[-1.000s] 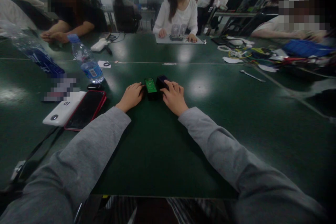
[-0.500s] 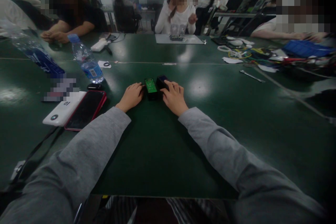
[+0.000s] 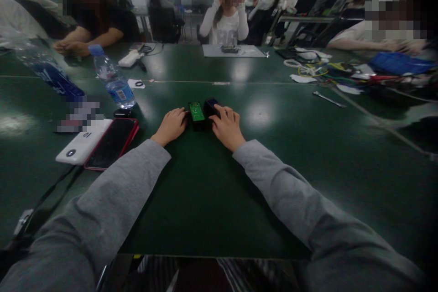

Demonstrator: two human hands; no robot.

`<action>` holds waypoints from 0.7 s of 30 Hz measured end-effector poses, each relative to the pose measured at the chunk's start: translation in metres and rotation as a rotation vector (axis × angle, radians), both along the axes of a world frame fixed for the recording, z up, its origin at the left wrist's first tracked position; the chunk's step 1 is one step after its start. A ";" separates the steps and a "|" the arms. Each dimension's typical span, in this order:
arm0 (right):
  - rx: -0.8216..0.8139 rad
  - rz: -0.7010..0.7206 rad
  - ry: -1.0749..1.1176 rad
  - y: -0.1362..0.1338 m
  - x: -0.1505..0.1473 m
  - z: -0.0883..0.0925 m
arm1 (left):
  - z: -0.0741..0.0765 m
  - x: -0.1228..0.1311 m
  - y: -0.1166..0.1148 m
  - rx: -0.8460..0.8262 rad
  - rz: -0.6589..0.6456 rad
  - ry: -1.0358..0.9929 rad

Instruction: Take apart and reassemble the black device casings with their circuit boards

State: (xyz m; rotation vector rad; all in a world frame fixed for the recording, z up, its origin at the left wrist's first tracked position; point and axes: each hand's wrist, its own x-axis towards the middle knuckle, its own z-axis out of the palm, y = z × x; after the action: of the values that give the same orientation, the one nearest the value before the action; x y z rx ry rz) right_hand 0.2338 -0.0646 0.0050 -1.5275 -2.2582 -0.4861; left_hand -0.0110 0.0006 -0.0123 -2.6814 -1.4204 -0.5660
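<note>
On the green table, a green circuit board (image 3: 196, 112) sits face up in a small black case, its long side pointing away from me. My left hand (image 3: 173, 124) lies on the tabletop just left of it, fingers loosely extended and the fingertips close to the case. To the right of the board is a second black casing part (image 3: 211, 105), partly covered by my fingers. My right hand (image 3: 226, 123) rests at that part's near right side, fingers loosely spread and fingertips against its edge, without a visible grip around it.
Left are a red-edged phone (image 3: 112, 143), a white power bank (image 3: 82, 143), a small black case (image 3: 123, 112) and a water bottle (image 3: 118, 84). A larger bottle (image 3: 56, 73) stands farther left. Rightward lie a wrench (image 3: 328, 99) and tangled cables (image 3: 342, 70). People sit across the table.
Both my hands and the two black parts have stayed in place. The person across the table has raised both hands to the head.
</note>
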 end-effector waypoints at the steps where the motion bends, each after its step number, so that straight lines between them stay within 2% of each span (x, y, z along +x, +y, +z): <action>1: -0.006 -0.003 -0.001 0.000 0.000 0.000 | 0.000 0.000 0.000 0.003 -0.002 0.000; 21: -0.025 0.012 0.051 -0.004 -0.001 0.004 | 0.000 0.000 0.000 -0.017 0.007 -0.014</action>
State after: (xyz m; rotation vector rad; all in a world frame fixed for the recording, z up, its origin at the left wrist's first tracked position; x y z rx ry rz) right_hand 0.2323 -0.0682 0.0093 -1.5198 -2.2415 -0.4130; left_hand -0.0107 0.0007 -0.0122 -2.6894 -1.4445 -0.5766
